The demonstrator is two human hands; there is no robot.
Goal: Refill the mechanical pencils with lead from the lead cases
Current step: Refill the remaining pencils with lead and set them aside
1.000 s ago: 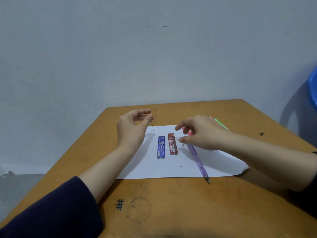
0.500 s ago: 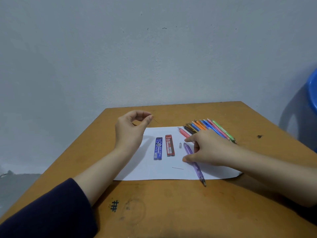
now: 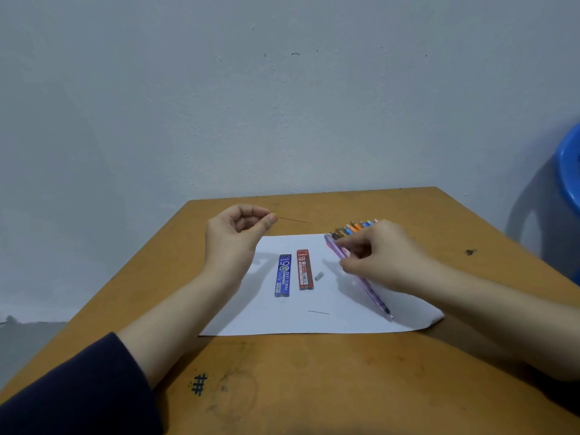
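Note:
My left hand (image 3: pixel 233 237) hovers above the table's left-middle and pinches a thin pencil lead (image 3: pixel 293 219) that points right. My right hand (image 3: pixel 381 257) grips a purple mechanical pencil (image 3: pixel 365 285) and holds it slanted over the white paper (image 3: pixel 282 321), tip toward me. A blue lead case (image 3: pixel 283 275) and a red lead case (image 3: pixel 304 269) lie side by side on the paper. A small grey cap (image 3: pixel 319 275) lies right of them. A loose lead (image 3: pixel 318 312) rests nearer me.
Several coloured pencils (image 3: pixel 353 229) lie in a row behind my right hand, mostly hidden by it. The wooden table (image 3: pixel 314 387) has a drawn hash mark near its front. A blue plastic chair (image 3: pixel 569 171) stands at the right, against a grey wall.
My right hand closed on the purple pencil and lifted its back end off the paper. The lead in my left hand swung from pointing down to pointing right.

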